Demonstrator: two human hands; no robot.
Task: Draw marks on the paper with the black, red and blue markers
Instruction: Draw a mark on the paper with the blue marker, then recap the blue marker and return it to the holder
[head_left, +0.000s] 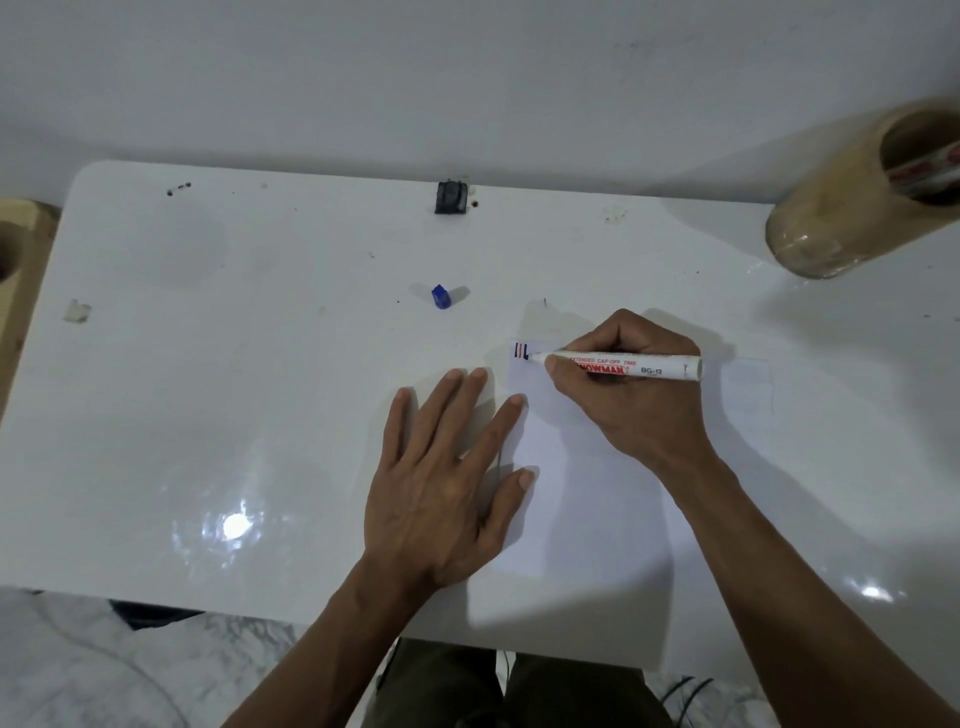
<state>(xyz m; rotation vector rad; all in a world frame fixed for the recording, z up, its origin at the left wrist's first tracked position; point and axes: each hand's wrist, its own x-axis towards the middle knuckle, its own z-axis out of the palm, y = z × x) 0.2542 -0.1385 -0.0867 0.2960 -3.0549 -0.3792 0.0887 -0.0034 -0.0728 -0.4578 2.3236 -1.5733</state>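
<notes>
Right hand (631, 387): I saw it pinching the marker (621, 365), tip at the paper (587, 493)'s far-left corner
Left hand (447, 483): spread flat, fingertips on the paper's left edge
Risk: I judged light pressure could let the paper slide; the stroke would smear
Blue cap (440, 297): off, mid-tabletop

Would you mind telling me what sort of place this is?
Probably a plain home or office desk: a glossy white table against a bare wall, with a pen holder on it.
</notes>
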